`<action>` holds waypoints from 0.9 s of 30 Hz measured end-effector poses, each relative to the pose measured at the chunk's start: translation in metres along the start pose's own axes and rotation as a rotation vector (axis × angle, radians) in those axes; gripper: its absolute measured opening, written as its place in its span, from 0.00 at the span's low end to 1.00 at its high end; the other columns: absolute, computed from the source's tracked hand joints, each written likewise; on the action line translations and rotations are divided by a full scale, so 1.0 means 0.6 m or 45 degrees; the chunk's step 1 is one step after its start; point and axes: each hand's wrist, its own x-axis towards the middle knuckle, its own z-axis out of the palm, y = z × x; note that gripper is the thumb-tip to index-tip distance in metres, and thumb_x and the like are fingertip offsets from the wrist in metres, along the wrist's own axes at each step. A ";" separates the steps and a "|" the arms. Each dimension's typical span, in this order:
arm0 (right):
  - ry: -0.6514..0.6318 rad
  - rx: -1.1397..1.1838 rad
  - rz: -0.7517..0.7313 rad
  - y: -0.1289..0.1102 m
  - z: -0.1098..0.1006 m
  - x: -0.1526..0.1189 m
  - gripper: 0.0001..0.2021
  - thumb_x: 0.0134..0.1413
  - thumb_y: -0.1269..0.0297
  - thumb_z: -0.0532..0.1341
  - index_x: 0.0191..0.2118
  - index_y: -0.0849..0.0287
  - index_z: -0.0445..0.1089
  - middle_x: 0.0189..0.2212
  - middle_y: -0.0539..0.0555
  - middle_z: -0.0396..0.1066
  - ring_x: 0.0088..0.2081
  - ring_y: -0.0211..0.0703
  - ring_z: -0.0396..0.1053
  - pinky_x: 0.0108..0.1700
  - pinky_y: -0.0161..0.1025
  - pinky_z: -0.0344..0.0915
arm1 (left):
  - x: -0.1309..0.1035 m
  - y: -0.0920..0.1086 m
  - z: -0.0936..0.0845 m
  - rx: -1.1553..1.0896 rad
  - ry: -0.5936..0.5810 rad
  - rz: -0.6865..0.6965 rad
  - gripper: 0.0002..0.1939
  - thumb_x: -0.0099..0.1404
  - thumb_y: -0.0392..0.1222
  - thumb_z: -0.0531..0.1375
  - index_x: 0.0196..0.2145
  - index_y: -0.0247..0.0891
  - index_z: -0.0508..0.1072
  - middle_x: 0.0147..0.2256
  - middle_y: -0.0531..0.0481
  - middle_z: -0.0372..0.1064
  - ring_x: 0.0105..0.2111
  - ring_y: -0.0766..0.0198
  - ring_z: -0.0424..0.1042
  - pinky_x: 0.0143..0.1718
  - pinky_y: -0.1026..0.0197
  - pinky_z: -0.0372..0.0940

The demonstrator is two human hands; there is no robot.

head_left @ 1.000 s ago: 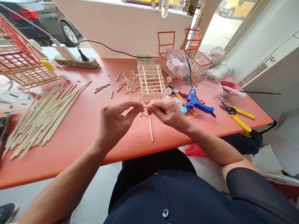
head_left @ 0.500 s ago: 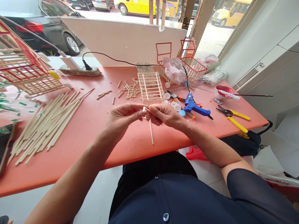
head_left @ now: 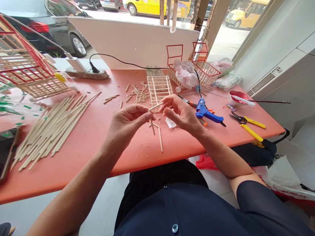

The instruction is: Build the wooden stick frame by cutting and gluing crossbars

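My left hand [head_left: 134, 119] pinches a short wooden stick [head_left: 156, 106] between thumb and fingertips. The stick slants up to the right. A second stick [head_left: 153, 127] hangs down from below the same fingertips; whether the two are joined I cannot tell. My right hand [head_left: 180, 114] is open, thumb and fingers apart around the stick's right end, which lies close to the fingertips. Beneath the hands, a loose thin stick [head_left: 160, 139] rests on the orange table [head_left: 98, 141]. Just beyond them stands a small stick frame [head_left: 159, 87].
A pile of long sticks [head_left: 52, 129] lies at left by a red-trimmed stick model [head_left: 31, 72]. To the right are a blue glue gun [head_left: 208, 113], yellow-handled pliers [head_left: 248, 126] and a red paint cup [head_left: 237, 97]. A power strip [head_left: 87, 74] sits at the back.
My right hand has opened and drawn back from the pinch at the left fingertips. The short stick now shows along its length, and a second stick hangs below. My left hand keeps its pinch.
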 end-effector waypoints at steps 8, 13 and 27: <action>-0.022 -0.461 -0.332 -0.005 -0.001 -0.003 0.19 0.77 0.50 0.59 0.43 0.61 0.78 0.38 0.54 0.80 0.37 0.39 0.74 0.44 0.36 0.66 | -0.008 0.007 0.013 0.259 0.041 0.090 0.05 0.62 0.42 0.72 0.33 0.39 0.83 0.28 0.51 0.79 0.29 0.63 0.79 0.32 0.62 0.75; -0.069 -0.610 -0.320 0.003 0.003 -0.008 0.22 0.80 0.52 0.54 0.42 0.59 0.79 0.36 0.55 0.81 0.38 0.41 0.74 0.44 0.36 0.65 | -0.012 0.007 0.017 0.367 0.073 0.167 0.03 0.64 0.40 0.68 0.33 0.39 0.82 0.23 0.55 0.75 0.24 0.67 0.75 0.29 0.64 0.72; -0.105 -0.618 -0.270 0.003 0.000 -0.005 0.27 0.80 0.46 0.52 0.39 0.60 0.79 0.30 0.52 0.78 0.33 0.39 0.71 0.41 0.36 0.63 | -0.006 0.000 0.013 0.265 0.058 0.085 0.01 0.62 0.38 0.69 0.33 0.39 0.83 0.25 0.52 0.78 0.26 0.64 0.76 0.31 0.62 0.73</action>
